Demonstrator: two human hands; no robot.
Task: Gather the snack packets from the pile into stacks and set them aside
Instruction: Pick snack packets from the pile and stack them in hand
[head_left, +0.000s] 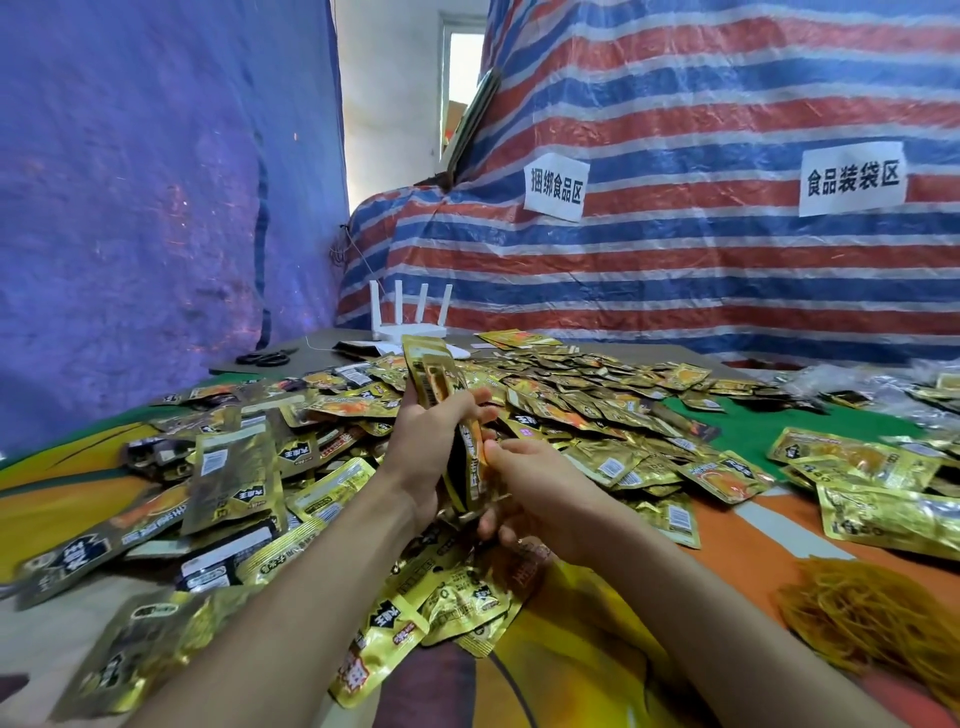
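Holding packet stack (434, 376) | between left grip (426, 447), right grip (540, 493) | over pile (571, 410)

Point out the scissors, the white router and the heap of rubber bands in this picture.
scissors (262, 358), head view, on their dark middle.
white router (413, 331), head view, on its flat base.
heap of rubber bands (862, 618), head view, on the middle of the heap.

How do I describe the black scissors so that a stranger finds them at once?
Find the red-and-blue striped tarpaulin; at its lower left stands a white four-antenna router. Left of the router lie black-handled scissors, the only tool beyond the gold foil packets.
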